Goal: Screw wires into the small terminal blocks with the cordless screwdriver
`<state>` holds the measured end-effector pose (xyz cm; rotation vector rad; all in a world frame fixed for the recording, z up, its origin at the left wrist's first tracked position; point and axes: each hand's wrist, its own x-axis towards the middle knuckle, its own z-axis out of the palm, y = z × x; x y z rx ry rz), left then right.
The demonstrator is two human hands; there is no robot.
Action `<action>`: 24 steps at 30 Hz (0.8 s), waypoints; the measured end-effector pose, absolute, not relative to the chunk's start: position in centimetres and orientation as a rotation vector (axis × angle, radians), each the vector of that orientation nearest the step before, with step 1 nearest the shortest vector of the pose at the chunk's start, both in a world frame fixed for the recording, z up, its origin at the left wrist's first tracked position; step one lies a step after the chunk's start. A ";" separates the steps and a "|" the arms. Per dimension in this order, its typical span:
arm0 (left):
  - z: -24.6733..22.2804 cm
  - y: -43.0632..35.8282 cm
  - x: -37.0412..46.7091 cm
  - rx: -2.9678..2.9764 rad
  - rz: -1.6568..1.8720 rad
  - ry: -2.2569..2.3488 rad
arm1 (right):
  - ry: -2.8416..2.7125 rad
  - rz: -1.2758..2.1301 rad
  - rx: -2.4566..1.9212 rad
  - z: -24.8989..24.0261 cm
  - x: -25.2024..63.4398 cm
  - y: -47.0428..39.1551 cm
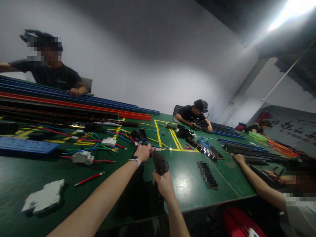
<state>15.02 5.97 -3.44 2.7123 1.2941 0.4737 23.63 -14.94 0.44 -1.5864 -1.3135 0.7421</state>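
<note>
My right hand (pixel 164 185) is closed round the handle of a dark power screwdriver (pixel 161 164), which points away from me over the green table. Just ahead of it, my left hand (pixel 143 154), with a watch on the wrist, has its fingers closed near the tool's front end. A small white piece with a red mark (pixel 155 149) shows by those fingertips. What the left fingers hold is mostly hidden. Beyond this hand lies a black box-like part (pixel 142 135). To the left, white circuit breakers (pixel 83 157) with red cable ends lie among coloured wires.
A red cable with a lug (pixel 90 178) and a white breaker-shaped part (pixel 44 197) lie front left. Further left are a blue socket strip (pixel 27 145) and long blue and orange rails (pixel 133 115). A phone (pixel 207 175) lies on the right. Co-workers sit around the table (pixel 187 194).
</note>
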 end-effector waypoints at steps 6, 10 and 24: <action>-3.4 5.9 15.0 2.709 0.482 1.283 | -1.329 0.734 -1.576 0.4 23.7 -15.0; -3.2 5.9 15.0 2.699 0.460 1.289 | -1.334 0.725 -1.575 0.4 23.7 -14.9; -3.1 5.7 14.9 2.701 0.478 1.276 | -1.345 0.739 -1.559 0.4 23.7 -15.0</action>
